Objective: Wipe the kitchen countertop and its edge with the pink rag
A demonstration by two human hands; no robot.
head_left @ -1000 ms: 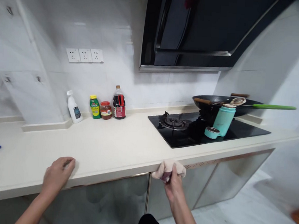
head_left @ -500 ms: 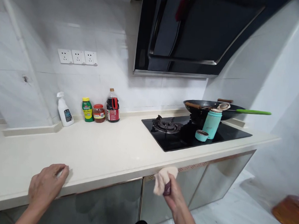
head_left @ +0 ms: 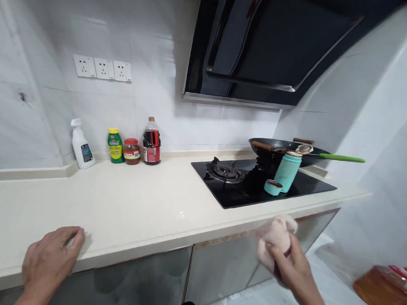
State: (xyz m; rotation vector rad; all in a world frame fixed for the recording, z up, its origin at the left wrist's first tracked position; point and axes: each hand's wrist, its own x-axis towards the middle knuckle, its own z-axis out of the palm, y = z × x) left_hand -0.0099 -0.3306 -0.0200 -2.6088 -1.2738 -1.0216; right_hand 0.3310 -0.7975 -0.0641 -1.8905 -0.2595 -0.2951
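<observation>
My right hand (head_left: 291,263) is closed around a bunched pale cloth (head_left: 276,240) with a darker, purplish part. It holds the cloth in front of the counter's front edge, below the stove; cloth and fingers are slightly blurred. On the left, my left hand (head_left: 50,256) rests on the pale countertop (head_left: 127,203) near its front edge. Its thumb stands apart from the fingers, and nothing shows in it. A turquoise flask (head_left: 288,172) and its turquoise cup (head_left: 273,187) stand on the black gas stove (head_left: 242,191).
Along the wall stand a white spray bottle (head_left: 83,147), a green-yellow bottle (head_left: 115,146), a red-lidded jar (head_left: 132,152) and a dark sauce bottle (head_left: 152,142). A wok (head_left: 280,142) with a green-handled utensil (head_left: 341,157) sits behind the flask. A range hood (head_left: 258,50) hangs above. A red-lidded container (head_left: 381,290) is at lower right.
My right hand has moved right along the counter's front with the cloth, and slightly up. My left hand stays on the countertop, a little further left in view as the camera shifts.
</observation>
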